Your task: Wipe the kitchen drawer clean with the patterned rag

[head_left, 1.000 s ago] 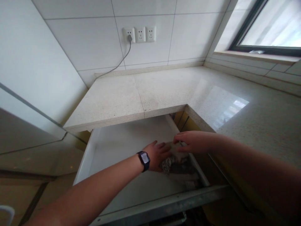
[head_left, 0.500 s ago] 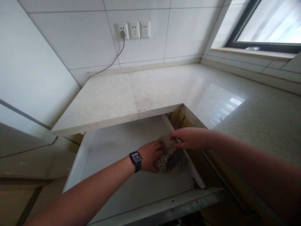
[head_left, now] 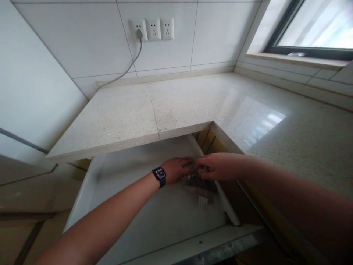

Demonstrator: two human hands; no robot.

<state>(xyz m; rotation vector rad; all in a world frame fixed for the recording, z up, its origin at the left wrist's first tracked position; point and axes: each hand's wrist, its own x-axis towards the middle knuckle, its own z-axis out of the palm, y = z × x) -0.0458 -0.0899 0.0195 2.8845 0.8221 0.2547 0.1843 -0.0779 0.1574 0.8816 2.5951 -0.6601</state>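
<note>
A crumpled cloth [head_left: 200, 186] with a brown-and-white pattern is in the pulled-out white drawer [head_left: 132, 206], near its right side wall; motion smears its lower part. My left hand [head_left: 176, 170], a dark smartwatch [head_left: 160, 176] on its wrist, grips the cloth's upper left from above. Reaching in from the right, my right hand [head_left: 213, 165] has its curled fingers at the cloth's upper right, with the fingertips of both hands close together. Part of the cloth is hidden under the fingers.
The speckled stone countertop [head_left: 182, 99] overhangs the drawer's back, its inner corner [head_left: 213, 125] near my right hand. A grey cord [head_left: 121, 75] runs from a wall socket [head_left: 139, 29] to the counter's left end. A white cabinet panel [head_left: 30, 81] stands left; a window [head_left: 317, 27] is at upper right.
My left hand has shifted slightly up and nearer my right hand. The cloth has changed shape, its blurred lower part now hanging towards the drawer front. The view has shifted slightly.
</note>
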